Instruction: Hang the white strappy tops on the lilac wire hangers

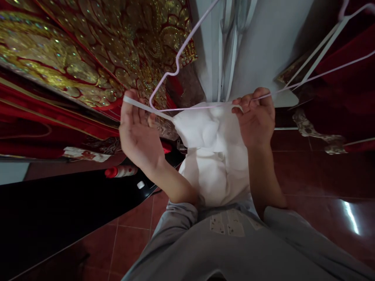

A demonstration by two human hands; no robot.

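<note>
A lilac wire hanger spans the view in front of me, its long lower bar running between my hands. My left hand is raised with its fingers stretched through a thin white strap, pulling it taut near the hanger's left corner. The strap joins a white padded garment that hangs below the bar between my forearms. With bent fingers, my right hand pinches the hanger's bar by the garment's upper right edge. A second pair of white strap lengths runs up to the hanger's right shoulder notch.
Red garments with gold sequins hang at the left, and dark red cloth at the right. A black tabletop bears a red-capped bottle and a small white case. Red tiles cover the floor.
</note>
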